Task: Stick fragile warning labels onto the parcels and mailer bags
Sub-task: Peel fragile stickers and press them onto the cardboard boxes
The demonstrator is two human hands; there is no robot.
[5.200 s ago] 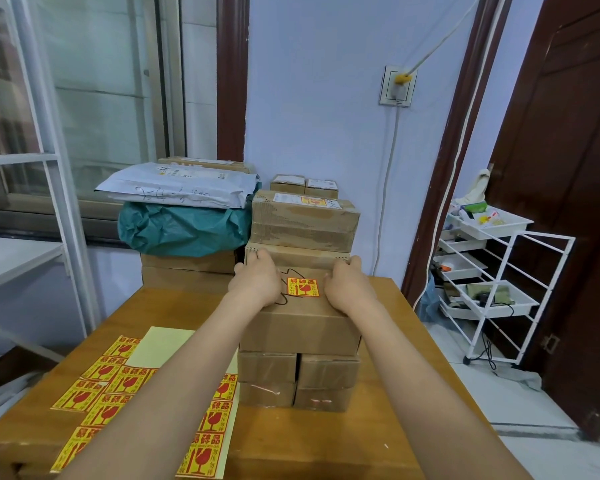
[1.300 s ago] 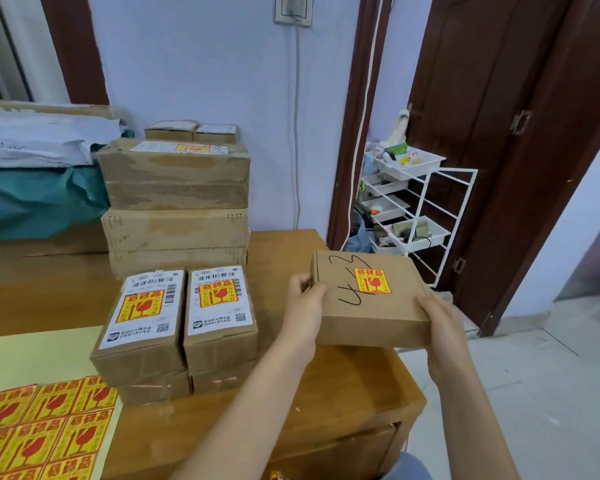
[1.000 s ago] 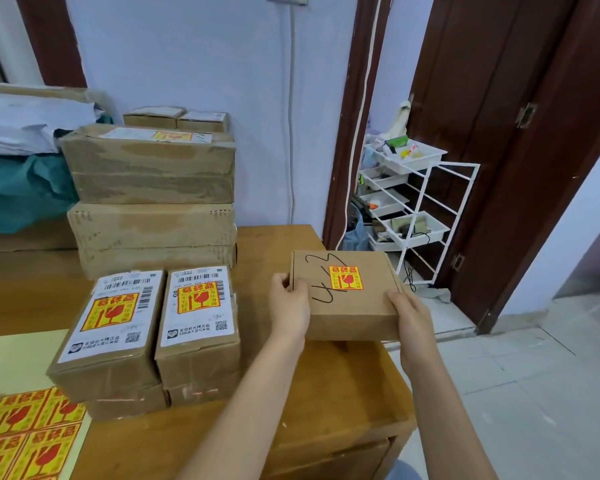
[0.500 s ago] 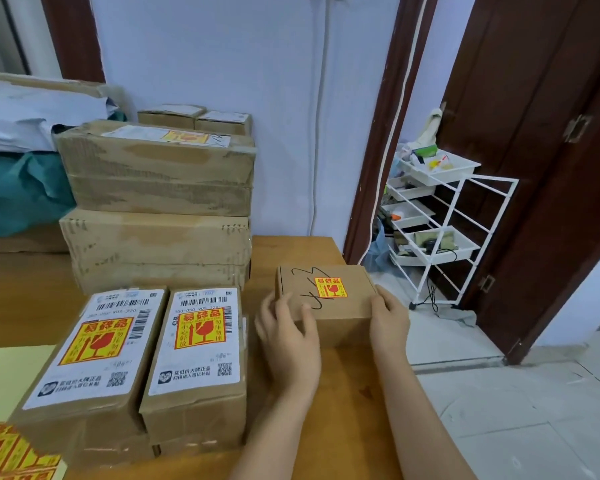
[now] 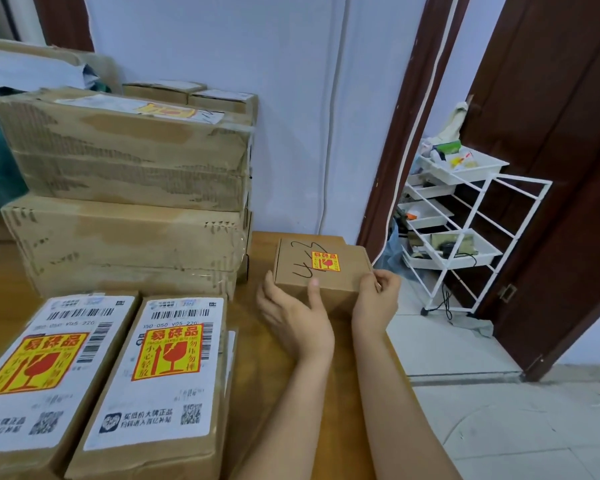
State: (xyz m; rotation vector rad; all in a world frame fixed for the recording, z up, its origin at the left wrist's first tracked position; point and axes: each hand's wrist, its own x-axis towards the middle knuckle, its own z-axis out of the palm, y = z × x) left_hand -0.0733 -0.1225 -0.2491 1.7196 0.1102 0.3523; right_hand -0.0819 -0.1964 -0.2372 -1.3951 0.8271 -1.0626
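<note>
A small brown box (image 5: 352, 273) with black handwriting and a yellow-red fragile label (image 5: 325, 261) on top sits at the table's far right corner. My left hand (image 5: 295, 317) lies against its near left side, fingers straight and thumb on the front face. My right hand (image 5: 374, 303) curls its fingers round the box's near right corner. Two parcels (image 5: 163, 375) (image 5: 32, 375) with white shipping labels and large fragile labels lie side by side at the near left.
Large taped cartons (image 5: 125, 174) are stacked behind the parcels, with small boxes (image 5: 191, 95) on top. Mailer bags (image 5: 21, 71) pile up at the far left. The table (image 5: 267, 375) ends just right of my arms. A white rack (image 5: 465, 237) and dark door (image 5: 551, 168) stand beyond.
I lifted the labelled box off the stack of parcels, carried it right, and set it down on the table's far right corner. My left hand's grip has loosened.
</note>
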